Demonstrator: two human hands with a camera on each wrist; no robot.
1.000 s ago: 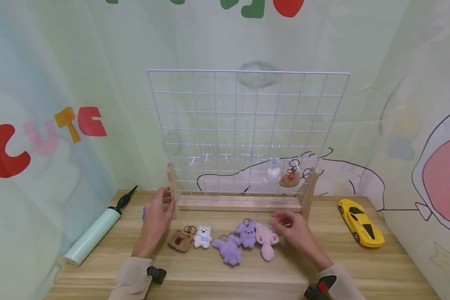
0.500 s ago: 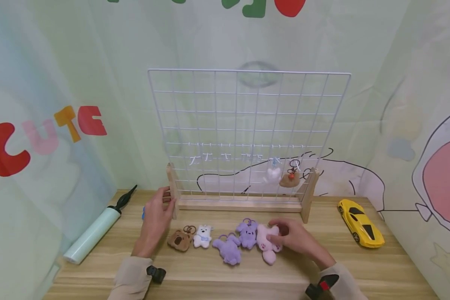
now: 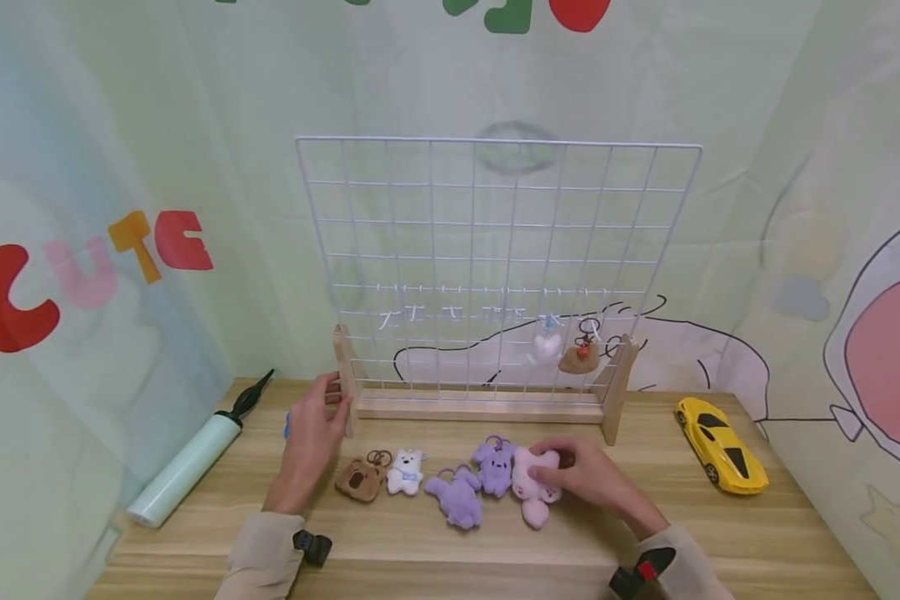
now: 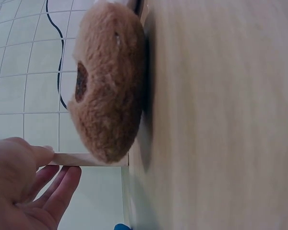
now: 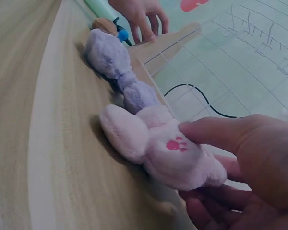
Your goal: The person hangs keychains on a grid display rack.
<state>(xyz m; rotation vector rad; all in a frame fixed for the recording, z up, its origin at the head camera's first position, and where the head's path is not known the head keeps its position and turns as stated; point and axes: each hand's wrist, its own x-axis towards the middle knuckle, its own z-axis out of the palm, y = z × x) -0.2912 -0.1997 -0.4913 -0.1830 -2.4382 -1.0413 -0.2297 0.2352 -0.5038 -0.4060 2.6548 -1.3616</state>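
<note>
My right hand (image 3: 588, 473) pinches a pink plush keychain (image 3: 531, 487) on the table, thumb on top and fingers beneath; red paw prints show on it in the right wrist view. My left hand (image 3: 317, 435) holds the left wooden upright (image 4: 86, 159) of a white wire grid rack (image 3: 495, 225), thumb on one face and fingers on the other. Beside the pink plush sit two purple plush keychains, an upright one (image 3: 493, 468) and a nearer one (image 3: 457, 498). Further left are a white bear keychain (image 3: 406, 472) and a brown plush keychain (image 3: 361, 481).
On the rack's white hooks (image 3: 450, 313) hang a white plush (image 3: 546, 347) and a brown plush (image 3: 579, 358) at the right. A pale green hand pump (image 3: 189, 468) lies at the table's left, a yellow toy car (image 3: 722, 446) at its right. Behind hangs a printed curtain (image 3: 217, 125).
My right hand has come in from the right and taken hold of the pink plush keychain, which has shifted slightly. My left hand has stayed on the rack.
</note>
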